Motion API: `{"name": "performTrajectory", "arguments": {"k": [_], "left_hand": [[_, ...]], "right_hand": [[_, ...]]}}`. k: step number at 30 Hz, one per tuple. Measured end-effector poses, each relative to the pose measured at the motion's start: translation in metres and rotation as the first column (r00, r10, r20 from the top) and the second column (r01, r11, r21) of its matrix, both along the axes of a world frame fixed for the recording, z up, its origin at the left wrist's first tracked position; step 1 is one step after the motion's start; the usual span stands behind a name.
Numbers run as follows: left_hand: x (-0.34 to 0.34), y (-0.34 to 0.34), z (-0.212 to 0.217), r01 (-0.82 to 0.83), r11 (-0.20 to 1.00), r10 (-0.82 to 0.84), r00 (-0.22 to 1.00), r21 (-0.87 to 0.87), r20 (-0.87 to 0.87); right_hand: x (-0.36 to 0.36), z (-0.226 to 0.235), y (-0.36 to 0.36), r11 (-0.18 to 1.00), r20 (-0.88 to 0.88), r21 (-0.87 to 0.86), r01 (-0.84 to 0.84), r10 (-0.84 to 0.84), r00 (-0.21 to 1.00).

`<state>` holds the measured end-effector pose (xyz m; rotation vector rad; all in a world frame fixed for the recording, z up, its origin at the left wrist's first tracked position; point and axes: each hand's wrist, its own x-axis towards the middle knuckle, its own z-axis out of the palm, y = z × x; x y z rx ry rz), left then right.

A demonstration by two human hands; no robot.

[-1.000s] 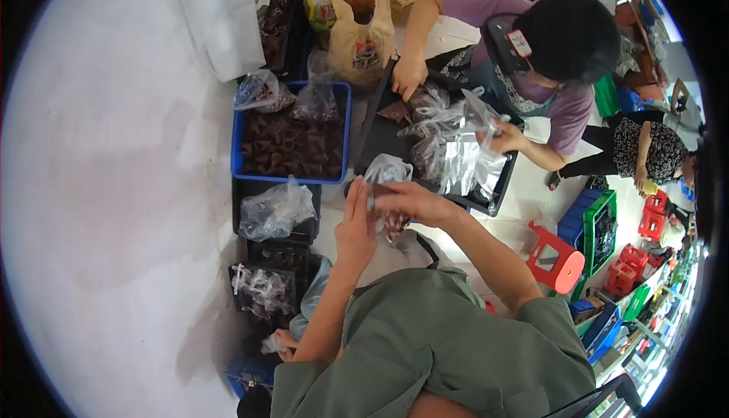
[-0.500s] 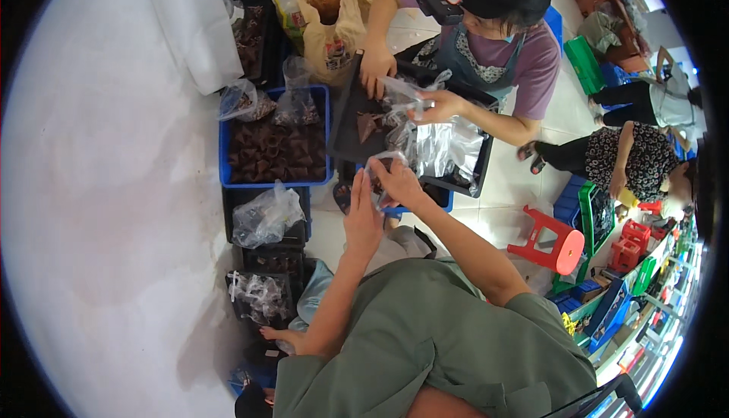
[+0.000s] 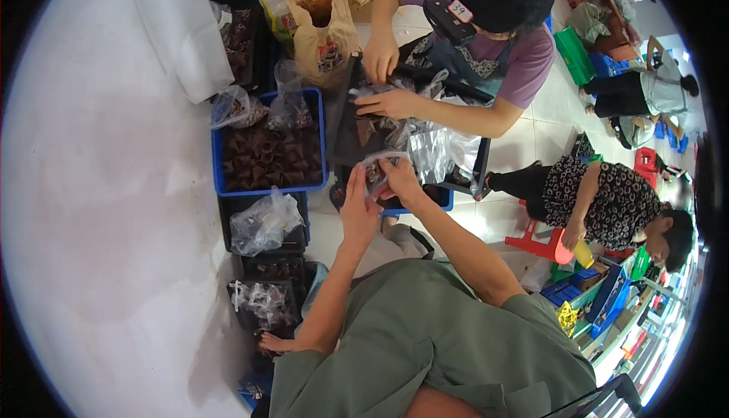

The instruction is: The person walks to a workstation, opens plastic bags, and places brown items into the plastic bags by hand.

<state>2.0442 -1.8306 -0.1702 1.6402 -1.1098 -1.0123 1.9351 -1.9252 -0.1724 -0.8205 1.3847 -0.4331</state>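
Observation:
Between my hands is a small clear plastic bag [image 3: 373,169] with small brown pieces showing in it. My left hand [image 3: 360,209] holds the bag's near-left side, its fingers long and close together. From the right, my right hand [image 3: 402,182] grips the bag, its fingers curled at the opening and partly hidden by the film. Both hands are above the near edge of a black tray [image 3: 345,133], which holds clear plastic packets, a silvery sheet [image 3: 430,152] and a brown cone-shaped piece [image 3: 365,131].
A co-worker [image 3: 524,61] leans over the tray's far side, both hands above it. On the left, a blue crate [image 3: 216,161] holds many brown cones and two bags. Black crates with crumpled plastic [image 3: 266,223] stand nearer. A red stool [image 3: 539,243] is at right.
My right hand's fingers have curled further into the bag's opening. The co-worker's hands have come together over the tray. At right, a person in patterned clothing has moved nearer the stool.

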Motion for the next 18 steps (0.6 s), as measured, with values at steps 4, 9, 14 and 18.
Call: {"name": "performTrajectory", "arguments": {"k": [4,9,14,18], "left_hand": [[0.005,-0.014,-0.011,0.011,0.992,0.012,0.985,-0.129,0.174],[0.024,-0.016,0.001,0.011,0.998,-0.01,0.999,0.058,-0.032],[0.029,-0.023,0.005,0.098,0.993,-0.096,0.995,0.06,-0.033],[0.039,-0.02,0.004,0.129,0.992,-0.128,0.989,-0.004,0.079]], "right_hand": [[-0.004,-0.03,0.002,0.861,-0.619,-0.27,-0.431,0.187,0.763],[-0.012,0.021,0.013,0.618,-0.756,-0.382,-0.687,0.219,0.617],[-0.025,0.034,0.005,0.429,-0.737,-0.473,-0.769,0.286,0.613],[-0.011,0.062,-0.016,0.495,-0.702,-0.61,-0.619,0.024,0.711]]}}
